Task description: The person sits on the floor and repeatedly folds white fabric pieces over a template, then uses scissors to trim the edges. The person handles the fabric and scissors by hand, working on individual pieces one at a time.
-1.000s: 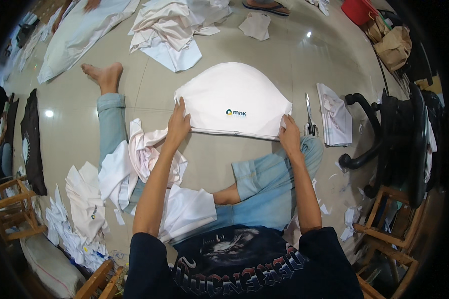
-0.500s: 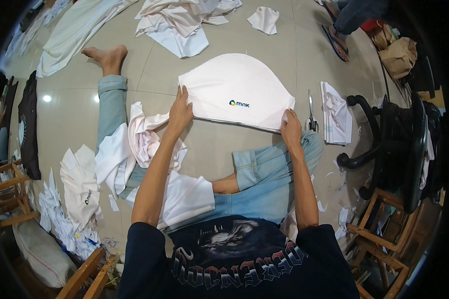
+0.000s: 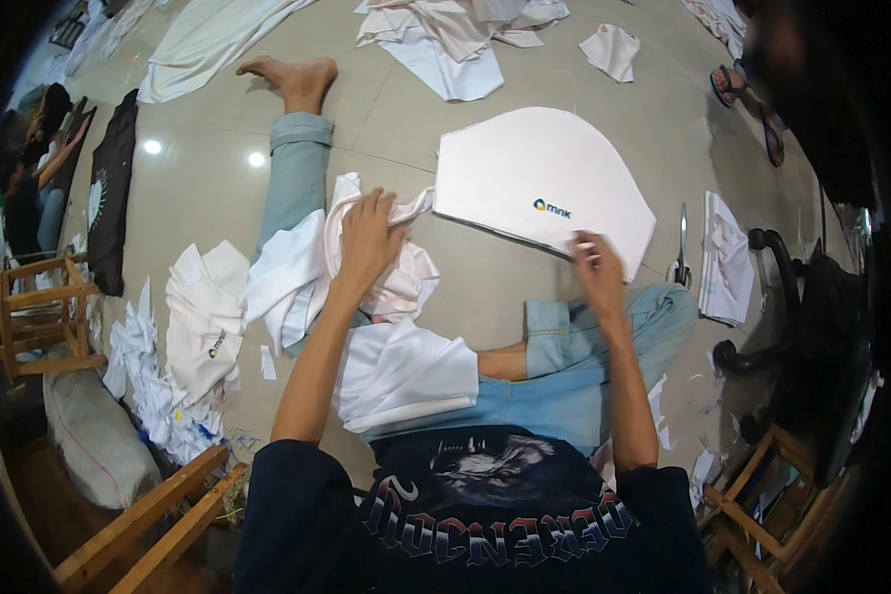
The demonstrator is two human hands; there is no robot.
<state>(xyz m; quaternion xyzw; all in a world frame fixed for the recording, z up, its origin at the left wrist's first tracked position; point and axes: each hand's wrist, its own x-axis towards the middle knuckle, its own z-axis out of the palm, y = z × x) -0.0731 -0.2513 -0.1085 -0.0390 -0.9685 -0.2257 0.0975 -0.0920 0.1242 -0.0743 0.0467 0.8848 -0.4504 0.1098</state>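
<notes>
White cloth [image 3: 540,168], upper right of centre: best kept flat; left hand [image 3: 369,238] over crumpled pinkish cloth [image 3: 411,282], right hand [image 3: 602,272] at near edge, both grips unclear.

Hands: 2, left hand [image 3: 369,240] and right hand [image 3: 600,267]. Panel [image 3: 535,163]: 1 shape, ahead of right hand, layers not countable. Pink cloth [image 3: 408,282]: 1 bunch under left hand, pieces unclear. Scissors [image 3: 683,243]: 1 pair, right of right hand. Folded bundle [image 3: 725,262]: 1, further right. Sandals [image 3: 774,147]: 2, ahead-right of right hand. Logo cloth [image 3: 208,312]: 1, left of left hand. Sack [image 3: 99,436]: 1, lower left of it.
</notes>
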